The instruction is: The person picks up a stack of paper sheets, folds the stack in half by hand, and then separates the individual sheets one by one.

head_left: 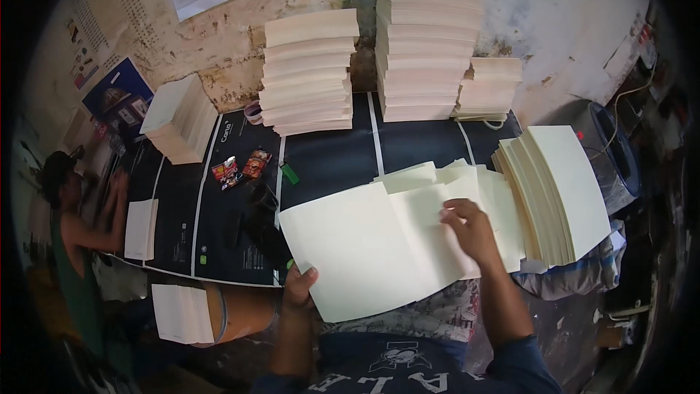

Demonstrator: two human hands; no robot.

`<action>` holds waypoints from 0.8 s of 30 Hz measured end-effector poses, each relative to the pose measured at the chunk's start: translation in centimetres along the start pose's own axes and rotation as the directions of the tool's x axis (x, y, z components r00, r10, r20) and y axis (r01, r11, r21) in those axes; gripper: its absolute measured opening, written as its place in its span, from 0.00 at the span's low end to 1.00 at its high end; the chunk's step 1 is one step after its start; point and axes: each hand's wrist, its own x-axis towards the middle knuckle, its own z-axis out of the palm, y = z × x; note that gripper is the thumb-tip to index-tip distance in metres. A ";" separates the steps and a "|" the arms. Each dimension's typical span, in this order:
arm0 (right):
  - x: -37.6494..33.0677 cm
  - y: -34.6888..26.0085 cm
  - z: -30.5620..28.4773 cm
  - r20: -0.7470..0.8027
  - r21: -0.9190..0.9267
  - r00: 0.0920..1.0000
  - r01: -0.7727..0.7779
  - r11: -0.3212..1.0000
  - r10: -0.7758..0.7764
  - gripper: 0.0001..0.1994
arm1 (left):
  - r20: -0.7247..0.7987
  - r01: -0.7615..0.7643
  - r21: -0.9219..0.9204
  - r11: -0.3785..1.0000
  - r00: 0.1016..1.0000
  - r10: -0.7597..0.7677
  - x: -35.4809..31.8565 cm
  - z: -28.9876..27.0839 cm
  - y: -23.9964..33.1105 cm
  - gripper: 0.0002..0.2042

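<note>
My left hand (299, 286) grips the lower left edge of a large cream paper sheet (343, 252), its thumb on top. The sheet lies tilted over the near edge of the table and overlaps more cream sheets (430, 237) fanned out to the right. Over those fanned sheets is my right hand (470, 232), with its fingers loosely bent and nothing visible in them. Beside it on the right leans a thick stack of cream sheets (572, 190). Whether the left hand holds one sheet or more cannot be made out.
Tall paper stacks (430, 51) stand against the wall behind the black table (328, 160). Small red packets (240, 168), a green lighter-like object (289, 174) and a dark cup-like object (262, 201) lie left. A co-worker (80, 226) sits far left, near smaller paper stacks (142, 230).
</note>
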 end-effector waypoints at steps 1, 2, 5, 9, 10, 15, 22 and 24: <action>-0.8 -1.1 1.0 -0.036 0.053 0.997 0.063 0.997 -0.061 0.14 | 0.012 -0.004 -0.011 1.000 1.000 0.005 -0.1 0.0 -0.3 0.23; -1.4 -3.2 1.8 0.042 0.015 0.996 0.072 0.997 -0.073 0.19 | 0.028 -0.006 -0.018 1.000 1.000 0.007 0.1 0.2 -0.4 0.23; -1.3 -6.1 3.4 0.387 -0.253 0.858 -0.254 0.934 0.338 0.21 | 0.009 -0.057 0.015 0.998 0.998 0.057 -0.1 0.8 -0.9 0.24; 0.4 -1.2 1.5 0.125 -0.060 0.969 -0.207 0.976 0.213 0.23 | -0.039 -0.057 0.016 0.998 0.998 0.058 -0.5 0.4 0.4 0.24; 1.2 0.9 0.6 0.056 -0.234 0.971 -0.212 0.949 0.231 0.22 | -0.047 -0.052 -0.001 0.999 0.998 0.052 -0.6 0.0 0.7 0.24; -0.8 -0.9 2.9 -0.124 -0.418 0.933 0.260 0.870 -0.338 0.22 | -0.073 -0.026 -0.040 0.999 0.997 0.023 0.0 0.5 0.2 0.23; -0.5 -1.8 2.3 0.106 -0.046 0.993 0.060 0.997 -0.055 0.16 | 0.003 -0.036 0.016 0.999 0.999 0.036 -0.3 -0.5 -0.9 0.22; -0.4 -1.6 2.0 0.045 -0.052 0.994 0.102 0.993 -0.100 0.17 | 0.007 -0.049 -0.002 0.999 0.999 0.049 -0.3 -0.7 0.1 0.21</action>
